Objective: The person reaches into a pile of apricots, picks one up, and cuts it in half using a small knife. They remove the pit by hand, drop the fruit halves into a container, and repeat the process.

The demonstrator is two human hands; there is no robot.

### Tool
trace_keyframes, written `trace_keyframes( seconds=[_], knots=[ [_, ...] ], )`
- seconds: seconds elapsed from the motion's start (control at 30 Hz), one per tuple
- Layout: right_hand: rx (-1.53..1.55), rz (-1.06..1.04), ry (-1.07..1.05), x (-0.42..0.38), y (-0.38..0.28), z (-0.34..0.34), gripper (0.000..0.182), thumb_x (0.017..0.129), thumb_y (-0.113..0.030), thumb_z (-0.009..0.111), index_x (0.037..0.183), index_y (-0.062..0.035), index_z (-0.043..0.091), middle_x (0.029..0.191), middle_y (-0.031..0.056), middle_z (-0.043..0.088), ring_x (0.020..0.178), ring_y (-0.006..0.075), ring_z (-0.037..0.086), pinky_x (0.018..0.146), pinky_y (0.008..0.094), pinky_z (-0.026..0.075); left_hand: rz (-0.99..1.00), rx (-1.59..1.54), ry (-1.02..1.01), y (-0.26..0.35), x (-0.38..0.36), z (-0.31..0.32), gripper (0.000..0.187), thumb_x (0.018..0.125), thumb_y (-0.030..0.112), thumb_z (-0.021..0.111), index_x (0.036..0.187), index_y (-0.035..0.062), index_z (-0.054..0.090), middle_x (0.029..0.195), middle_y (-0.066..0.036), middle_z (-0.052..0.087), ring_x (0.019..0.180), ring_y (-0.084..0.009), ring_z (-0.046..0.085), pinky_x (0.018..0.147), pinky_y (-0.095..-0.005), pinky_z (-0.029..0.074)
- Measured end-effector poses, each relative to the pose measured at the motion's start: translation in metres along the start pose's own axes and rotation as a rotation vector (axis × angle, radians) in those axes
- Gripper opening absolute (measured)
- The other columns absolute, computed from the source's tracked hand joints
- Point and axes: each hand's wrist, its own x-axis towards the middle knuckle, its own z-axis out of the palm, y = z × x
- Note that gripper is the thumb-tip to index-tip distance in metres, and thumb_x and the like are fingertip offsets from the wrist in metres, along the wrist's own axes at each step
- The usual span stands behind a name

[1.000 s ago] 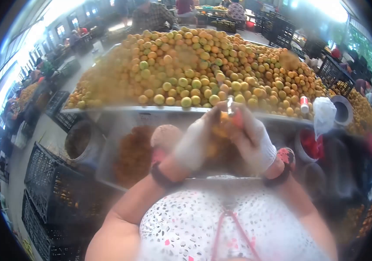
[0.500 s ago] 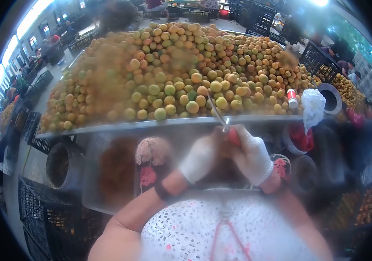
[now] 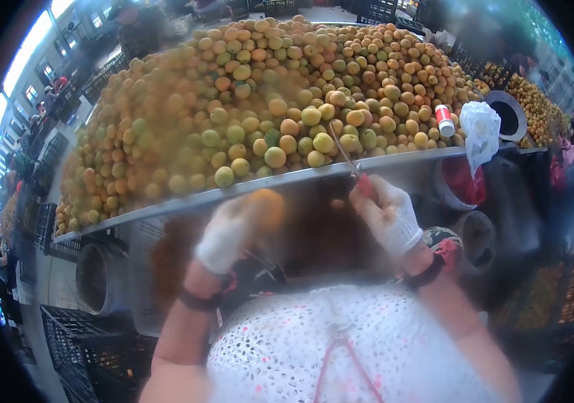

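My left hand (image 3: 230,228), in a white glove, is closed round a yellow-orange fruit (image 3: 266,209), blurred, below the metal rim (image 3: 233,190) of the table. In my gloved right hand (image 3: 387,213) is the red handle of a knife (image 3: 348,160); its thin curved blade points up over the front of the fruit heap. A large heap of green, yellow and orange fruits (image 3: 311,115) lies behind the rim. Between my hands, lower down, a small orange round thing (image 3: 338,203) shows against a dark brown area.
On the heap's right are a red-and-white bottle (image 3: 444,121), a white plastic bag (image 3: 480,134) and a round grey container (image 3: 506,115). A bucket (image 3: 99,278) and black crates (image 3: 65,349) stand at lower left. A person (image 3: 140,30) is behind the heap.
My hands have moved apart, the left one leftward with a fruit showing in it. The knife has shifted slightly right and up. The view has tilted and shifted.
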Motion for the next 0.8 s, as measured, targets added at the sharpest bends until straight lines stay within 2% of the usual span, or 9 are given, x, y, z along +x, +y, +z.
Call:
trace_keyframes(
  seconds=[0.2,0.33,0.4,0.43,0.47,0.57,0.6,0.67,0.8],
  knots=[
    [0.005,0.111,-0.03,-0.001,0.024,-0.012,0.015,0.089,-0.015,0.067,0.096,-0.0015,0.064,0.078,0.0162,0.067,0.073,0.0246,0.069,0.067,0.0334,0.052,0.411,0.512,0.479,-0.106,-0.005,-0.193,0.04,0.097,0.038,0.06,0.108,0.0002,0.065,0.08,0.002,0.06,0.059,-0.0046,0.051,0.05,-0.019,0.036],
    [0.045,0.121,0.021,-0.002,0.041,-0.022,0.015,0.089,-0.015,0.067,0.094,-0.0016,0.063,0.077,0.015,0.067,0.072,0.0241,0.068,0.067,0.0336,0.051,-0.13,0.638,0.747,-0.15,-0.051,-0.338,0.049,0.094,0.046,0.062,0.101,-0.0017,0.065,0.077,-0.008,0.065,0.078,-0.0163,0.063,0.069,-0.0288,0.05],
    [0.086,0.123,0.029,-0.001,0.048,-0.025,0.014,0.089,-0.015,0.066,0.094,-0.0018,0.063,0.077,0.0147,0.067,0.072,0.0241,0.068,0.067,0.0336,0.051,-0.554,1.223,0.788,-0.132,-0.055,-0.345,0.066,0.091,0.056,0.053,0.114,-0.0053,0.061,0.103,-0.027,0.065,0.096,-0.0441,0.062,0.089,-0.048,0.047],
    [0.102,0.127,0.021,0.001,0.05,-0.026,0.014,0.089,-0.015,0.066,0.094,-0.0021,0.063,0.077,0.0145,0.066,0.072,0.0239,0.067,0.067,0.0336,0.051,-0.339,1.253,0.895,-0.143,-0.049,-0.364,0.059,0.094,0.048,0.054,0.119,-0.0054,0.061,0.108,-0.029,0.065,0.105,-0.0419,0.061,0.095,-0.0462,0.045],
    [0.117,0.135,0.009,0.001,0.052,-0.027,0.013,0.089,-0.014,0.066,0.093,-0.0024,0.063,0.076,0.0142,0.066,0.071,0.0238,0.067,0.067,0.0337,0.051,-0.213,1.413,0.762,-0.087,-0.046,-0.303,0.052,0.095,0.04,0.057,0.121,-0.0042,0.06,0.115,-0.028,0.063,0.109,-0.0416,0.059,0.097,-0.0445,0.045],
    [0.151,0.148,0.02,0.006,0.062,-0.023,0.013,0.089,-0.014,0.066,0.093,-0.0024,0.063,0.076,0.0139,0.065,0.07,0.0233,0.066,0.067,0.0339,0.05,0.327,0.794,0.892,-0.05,0.042,-0.252,0.033,0.093,0.026,0.059,0.112,-0.0015,0.064,0.103,-0.018,0.067,0.093,-0.0254,0.064,0.084,-0.0367,0.047],
    [0.154,0.152,0.016,0.01,0.065,-0.022,0.013,0.089,-0.014,0.066,0.093,-0.0024,0.063,0.076,0.0139,0.065,0.07,0.0233,0.066,0.067,0.0339,0.05,0.595,1.092,0.647,-0.022,0.065,-0.205,0.032,0.093,0.023,0.058,0.113,-0.0009,0.064,0.101,-0.016,0.068,0.092,-0.0229,0.064,0.084,-0.0338,0.048],
    [0.13,0.148,0.009,0.015,0.071,-0.021,0.013,0.089,-0.014,0.065,0.092,-0.0019,0.062,0.075,0.0134,0.065,0.07,0.0224,0.065,0.066,0.0335,0.05,0.5,0.81,0.476,0.009,0.118,-0.118,0.029,0.09,0.019,0.062,0.109,-0.0014,0.066,0.098,-0.014,0.069,0.096,-0.0236,0.065,0.087,-0.0315,0.049],
    [0.113,0.253,-0.014,0.024,0.075,-0.024,0.012,0.089,-0.013,0.064,0.093,-0.002,0.062,0.075,0.0131,0.064,0.069,0.0223,0.064,0.067,0.0331,0.05,0.691,1.238,0.152,0.017,0.196,-0.003,0.042,0.08,0.019,0.07,0.119,0.0058,0.064,0.115,-0.015,0.063,0.109,-0.0325,0.06,0.094,-0.0402,0.048]
  ],
)
